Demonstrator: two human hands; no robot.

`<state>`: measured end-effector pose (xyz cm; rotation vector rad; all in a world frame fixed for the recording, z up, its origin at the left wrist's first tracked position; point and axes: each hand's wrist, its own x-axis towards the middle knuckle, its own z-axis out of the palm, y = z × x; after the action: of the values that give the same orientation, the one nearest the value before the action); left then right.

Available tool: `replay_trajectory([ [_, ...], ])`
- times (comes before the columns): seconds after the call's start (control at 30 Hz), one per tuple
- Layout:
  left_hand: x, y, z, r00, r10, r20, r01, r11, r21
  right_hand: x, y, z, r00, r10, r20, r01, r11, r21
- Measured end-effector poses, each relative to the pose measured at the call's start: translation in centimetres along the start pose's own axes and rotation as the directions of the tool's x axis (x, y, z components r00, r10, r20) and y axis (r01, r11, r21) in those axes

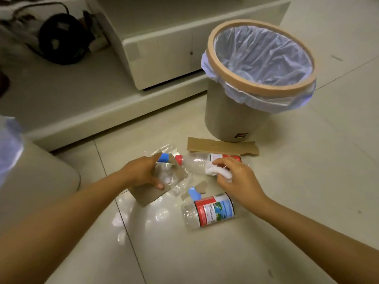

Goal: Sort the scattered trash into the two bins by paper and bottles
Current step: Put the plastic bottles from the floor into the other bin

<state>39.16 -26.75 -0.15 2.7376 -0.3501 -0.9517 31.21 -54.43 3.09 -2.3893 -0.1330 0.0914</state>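
i see the left hand (143,171) curled round a crumpled clear bottle w/ a blue cap (164,157), thumb down on a brown cardboard piece (147,194) lying under it on the floor tiles (307,181). right hand (240,177) is pinched shut on a white wad of tissue (217,172), held just over the middle of a red-cap bottle (196,163) that lies on its side w/ a red label. can't tell if the wad touches that bottle.

nearer me, another bottle w/ a blue cap and red/blue label (209,212) lies on its side, apart from both hands. a small cardboard scrap (200,187) sits just by its cap. a longer cardboard strip (221,148) lies flat behind the red-cap bottle, its far edge at the foot of the right bin (231,115).

that bin stands upright, tan ring on the rim, pale plastic liner inside; nothing seen in it from here. second bin (37,171) only shows as a beige wall and a bit of liner at the left edge, contents hidden. behind all that, a pale low cabinet (164,54) and a dark blurred object (61,37) on the step.
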Motion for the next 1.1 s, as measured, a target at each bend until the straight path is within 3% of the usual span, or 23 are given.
replay_trajectory([
  [0.1,0.2,0.5,0.7,0.998,0.016,-0.068,-0.009,0.994,0.109,-0.5,-0.3,1.0,0.995,0.093,0.047,-0.091,0.995,-0.032],
  [0.23,-0.3,-0.1,1.2,0.983,0.053,-0.177,-0.033,0.993,0.112,-0.7,-1.3,3.9,0.985,0.057,0.166,-0.044,0.996,-0.083],
  [0.33,-0.9,-1.1,2.0,0.967,0.124,-0.221,-0.100,0.988,0.116,0.3,-1.6,5.9,0.957,0.119,0.263,-0.061,0.973,-0.221],
  [0.4,-1.0,-1.3,2.4,0.961,0.159,-0.226,-0.132,0.983,0.128,0.9,-1.8,6.8,0.935,0.175,0.308,-0.071,0.944,-0.323],
  [0.53,-0.9,-1.3,2.4,0.984,0.079,-0.160,-0.072,0.996,0.046,1.1,-1.7,7.9,0.892,0.205,0.403,0.017,0.876,-0.483],
  [0.7,-1.3,-1.2,2.6,0.977,0.051,-0.206,-0.046,0.998,0.031,0.9,-1.1,7.8,0.898,0.152,0.412,0.041,0.905,-0.424],
  [0.93,-2.1,-0.7,3.5,0.991,-0.047,-0.126,0.012,0.966,-0.260,0.1,-1.4,7.3,0.901,0.171,0.398,-0.043,0.950,-0.309],
  [1.1,-4.0,-1.6,1.5,0.966,-0.075,-0.249,-0.023,0.930,-0.367,0.5,-2.4,4.1,0.982,0.124,0.141,-0.122,0.992,-0.023],
])
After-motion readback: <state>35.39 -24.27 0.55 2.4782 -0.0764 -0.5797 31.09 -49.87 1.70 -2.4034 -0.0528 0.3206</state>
